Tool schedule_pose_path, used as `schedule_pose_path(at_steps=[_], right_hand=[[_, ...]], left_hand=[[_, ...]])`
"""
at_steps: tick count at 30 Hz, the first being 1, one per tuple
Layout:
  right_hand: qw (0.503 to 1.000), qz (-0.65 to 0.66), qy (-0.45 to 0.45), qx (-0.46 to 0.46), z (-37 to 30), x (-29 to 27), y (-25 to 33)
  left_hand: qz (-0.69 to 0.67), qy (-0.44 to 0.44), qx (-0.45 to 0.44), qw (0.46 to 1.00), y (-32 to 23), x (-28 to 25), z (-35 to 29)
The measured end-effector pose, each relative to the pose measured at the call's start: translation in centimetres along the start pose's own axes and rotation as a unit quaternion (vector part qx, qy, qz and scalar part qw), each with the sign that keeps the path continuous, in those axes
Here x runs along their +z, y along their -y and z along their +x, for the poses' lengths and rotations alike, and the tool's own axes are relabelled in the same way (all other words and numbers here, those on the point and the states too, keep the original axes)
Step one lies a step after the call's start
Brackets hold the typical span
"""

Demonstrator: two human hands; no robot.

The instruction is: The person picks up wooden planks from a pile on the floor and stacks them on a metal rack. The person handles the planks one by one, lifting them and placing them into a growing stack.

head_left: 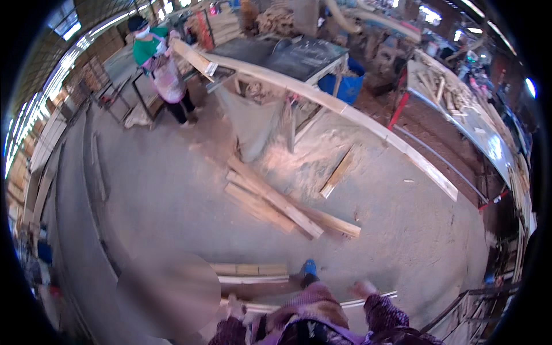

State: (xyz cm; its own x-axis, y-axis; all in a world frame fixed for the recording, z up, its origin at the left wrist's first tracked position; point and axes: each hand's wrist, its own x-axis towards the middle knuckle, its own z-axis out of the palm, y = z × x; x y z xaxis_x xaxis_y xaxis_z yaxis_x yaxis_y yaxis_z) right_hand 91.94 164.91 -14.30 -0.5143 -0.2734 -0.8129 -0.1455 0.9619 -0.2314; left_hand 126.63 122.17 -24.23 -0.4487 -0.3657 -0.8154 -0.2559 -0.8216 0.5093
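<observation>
At the lower edge, my left hand [235, 308] overlaps a pale wooden strip [261, 308]. The hand is small and blurred, and I cannot make out whether it grips the strip. Out to the right of my body, my right hand [363, 288] is smeared by motion, its fingers unclear. Beside it shows another length of pale strip [376, 297]; my apron [313, 303] hides the middle between the two lengths. Just ahead of me is my blue shoe [310, 268]. Left of the shoe lie wooden boards [250, 269].
Several loose planks [282, 204] cross on the floor, with a short board [337, 172] beyond. A long board [368, 122] reaches from the machine table [305, 57] toward the right. Behind its far end stands a person [164, 63]. A metal rack [474, 313] is at lower right.
</observation>
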Motion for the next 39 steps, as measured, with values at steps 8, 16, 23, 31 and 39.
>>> schedule_pose_path(at_steps=[8,16,23,31,39], right_hand=[[0.935,0.247,-0.253,-0.033,6.4,-22.6,-3.4],[0.94,0.263,-0.183,-0.116,7.3,-20.5,1.2],[0.932,0.329,-0.106,-0.111,11.9,-18.0,1.4],[0.926,0.202,-0.208,-0.241,15.9,-31.7,23.1],[0.8,0.116,-0.382,-0.449,28.6,-49.2,50.4]], left_hand=[[0.54,0.001,0.388,0.747,-5.3,28.9,1.7],[0.135,-0.08,0.307,0.939,-20.1,33.8,7.9],[0.141,0.016,0.26,0.955,-32.0,44.6,9.8],[0.486,0.014,0.405,0.775,-44.7,38.3,29.7],[0.37,0.006,0.507,0.779,-63.4,47.3,36.4]])
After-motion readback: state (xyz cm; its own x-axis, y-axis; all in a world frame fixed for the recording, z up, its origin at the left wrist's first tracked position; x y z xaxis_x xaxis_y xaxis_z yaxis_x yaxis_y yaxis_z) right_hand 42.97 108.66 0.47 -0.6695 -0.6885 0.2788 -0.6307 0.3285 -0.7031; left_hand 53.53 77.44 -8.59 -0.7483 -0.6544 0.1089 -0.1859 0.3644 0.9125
